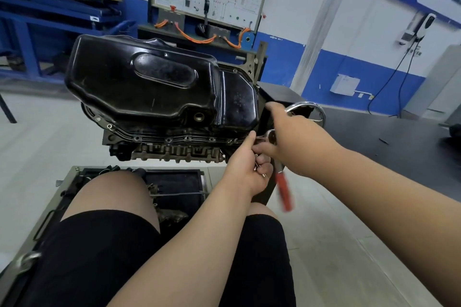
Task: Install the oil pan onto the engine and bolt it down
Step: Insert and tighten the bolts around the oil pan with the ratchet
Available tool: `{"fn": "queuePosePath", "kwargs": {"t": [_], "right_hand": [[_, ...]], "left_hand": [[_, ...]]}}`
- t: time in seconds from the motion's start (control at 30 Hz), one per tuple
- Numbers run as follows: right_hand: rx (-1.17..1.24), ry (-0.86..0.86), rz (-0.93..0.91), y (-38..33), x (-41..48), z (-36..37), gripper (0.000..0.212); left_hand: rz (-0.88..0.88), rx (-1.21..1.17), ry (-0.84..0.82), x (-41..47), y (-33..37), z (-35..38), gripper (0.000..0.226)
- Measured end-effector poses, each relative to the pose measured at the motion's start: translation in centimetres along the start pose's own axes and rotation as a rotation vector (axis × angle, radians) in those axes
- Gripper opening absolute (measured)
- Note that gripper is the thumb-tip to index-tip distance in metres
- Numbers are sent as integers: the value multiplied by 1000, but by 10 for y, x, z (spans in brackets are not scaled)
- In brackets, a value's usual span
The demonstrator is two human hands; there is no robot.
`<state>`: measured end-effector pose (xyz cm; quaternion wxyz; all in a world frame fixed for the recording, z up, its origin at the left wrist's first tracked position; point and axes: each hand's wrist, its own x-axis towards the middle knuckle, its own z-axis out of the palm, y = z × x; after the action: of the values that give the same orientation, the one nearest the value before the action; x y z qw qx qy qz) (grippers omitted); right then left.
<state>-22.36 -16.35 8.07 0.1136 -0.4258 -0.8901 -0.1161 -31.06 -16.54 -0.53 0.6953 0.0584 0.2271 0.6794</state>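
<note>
- Pan (154, 82): black pressed steel, sits sump-up on the inverted engine (174, 152), flange (174, 138) flat on the block all along the near edge.
- Handling, my read: stiff in the deep part but thin at the flange; prob. bends or leaks if one corner is pulled down hard first. Glossy paint, maybe oily, so slippery. Moderate wt, awkward more than heavy.
- Where to hold: by the sump walls or flange edge w/ both palms if it needs a nudge; not by the drain hole (199, 116).
- L hand (247, 169): fingers curled round a few small bolts (258, 169) in the palm, index tip touching the flange at the near R corner.
- R hand (289, 132): wrapped over the head of a ratchet (284, 189), red handle hanging down, blurred; index stretched up beside the pan's end.
- Bolts small and shiny, easy to drop or cross-thread; start by finger, snug evenly.
- Several near flange holes look empty; can't tell re far side.
</note>
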Motion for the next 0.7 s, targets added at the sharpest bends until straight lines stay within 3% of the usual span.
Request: {"fn": "queuePosePath", "kwargs": {"t": [0.07,0.1,0.17,0.27,0.33,0.4,0.47,0.53,0.6,0.7], "right_hand": [[-367,101,-295,1,1,-5,69],[-441,149,-370,2,1,-9,70],[-364,162,-317,4,2,-12,73],[34,4,35,-5,-1,-7,69],[184,-17,144,-8,-2,0,65],[0,29,7,-8,-1,2,69],[-317,141,-264,-4,2,-3,69],[-459,198,-442,3,7,-11,69],[-349,188,-405,9,9,-16,72],[-137,72,-130,4,5,-12,71]], "left_hand": [[-21,11,3,-3,2,-3,28],[-25,29,1,-5,2,-5,28],[-11,55,-6,-5,2,-7,30],[15,68,-45,-4,3,-8,40],[17,81,-59,-3,4,-9,37],[-3,33,-68,-4,6,-8,30],[-27,-5,-55,-5,8,-5,28],[-31,27,-20,-6,10,-2,28],[-18,88,11,-6,10,-2,29],[18,148,7,-3,9,-3,29]]}}
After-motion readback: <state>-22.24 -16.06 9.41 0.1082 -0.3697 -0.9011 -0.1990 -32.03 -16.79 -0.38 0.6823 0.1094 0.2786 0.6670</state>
